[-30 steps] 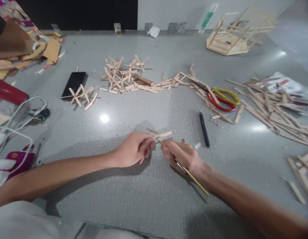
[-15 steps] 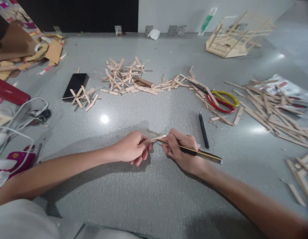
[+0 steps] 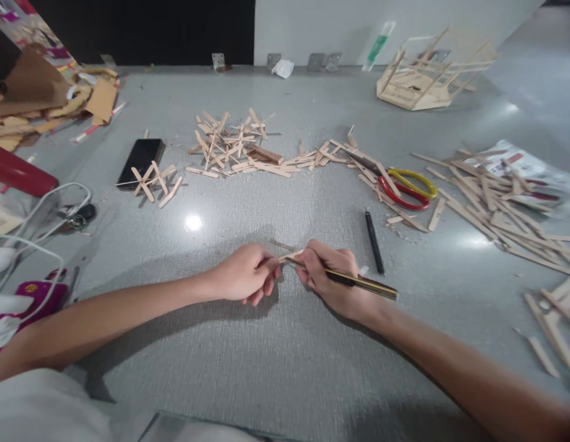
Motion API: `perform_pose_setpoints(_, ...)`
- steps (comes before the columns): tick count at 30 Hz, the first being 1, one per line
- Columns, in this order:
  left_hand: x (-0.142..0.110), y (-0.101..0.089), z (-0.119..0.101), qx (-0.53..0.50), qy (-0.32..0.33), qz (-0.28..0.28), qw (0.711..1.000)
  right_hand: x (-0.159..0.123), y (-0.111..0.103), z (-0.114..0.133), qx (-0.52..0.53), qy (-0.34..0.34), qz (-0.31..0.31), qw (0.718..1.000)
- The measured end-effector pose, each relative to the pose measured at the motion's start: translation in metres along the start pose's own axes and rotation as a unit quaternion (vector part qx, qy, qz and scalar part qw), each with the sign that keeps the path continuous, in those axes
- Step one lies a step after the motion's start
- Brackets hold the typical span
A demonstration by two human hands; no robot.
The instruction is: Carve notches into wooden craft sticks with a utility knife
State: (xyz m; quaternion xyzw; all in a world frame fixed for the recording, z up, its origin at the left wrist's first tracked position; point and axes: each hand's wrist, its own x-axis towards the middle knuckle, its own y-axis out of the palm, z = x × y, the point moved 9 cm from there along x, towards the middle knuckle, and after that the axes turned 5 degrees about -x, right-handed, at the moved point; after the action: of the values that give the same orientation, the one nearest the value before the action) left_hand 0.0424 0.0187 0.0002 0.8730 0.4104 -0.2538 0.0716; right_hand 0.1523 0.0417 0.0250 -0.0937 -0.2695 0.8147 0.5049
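Note:
My left hand (image 3: 250,273) is closed, pinching one end of a small wooden craft stick (image 3: 292,255) between thumb and fingers. My right hand (image 3: 331,273) grips a slim black-and-gold craft knife (image 3: 374,286) like a pen. The knife's thin tip meets the stick close to my left fingertips. Fingers of the right hand also sit against the stick's far end, partly hiding it. Both hands are just above the grey table (image 3: 211,362). Right of my right hand lies a black pen-like tool (image 3: 374,240).
Scissors (image 3: 407,187) with red and yellow handles lie among craft sticks. Stick pieces (image 3: 230,144) spread across the middle, and more sticks (image 3: 501,209) are piled at right. A wooden frame model (image 3: 414,86) stands at the back. A phone (image 3: 140,161), cables and a red bottle (image 3: 22,172) are left.
The knife's rear end has swung slightly left and down with my right hand. My left hand stays still on the stick. The view has shifted a little.

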Motion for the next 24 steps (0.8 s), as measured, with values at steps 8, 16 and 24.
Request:
perform_pose_setpoints(8, -0.0004, -0.0019, -0.0037, 0.016, 0.02, -0.008, 1.0, -0.0009, 0.0031, 0.0001, -0.047, -0.029, 0.007, 0.998)
perform_pose_setpoints(16, 0.0006, -0.0002, 0.0006, 0.015, 0.026, -0.011, 0.999, -0.0004, -0.0042, -0.0022, -0.02, -0.023, -0.029, 0.999)
perform_pose_setpoints(24, 0.0022, -0.0014, 0.0025, 0.006, 0.025, -0.013, 1.0, 0.0015, -0.0006, -0.0041, -0.013, -0.005, -0.019, 1.0)
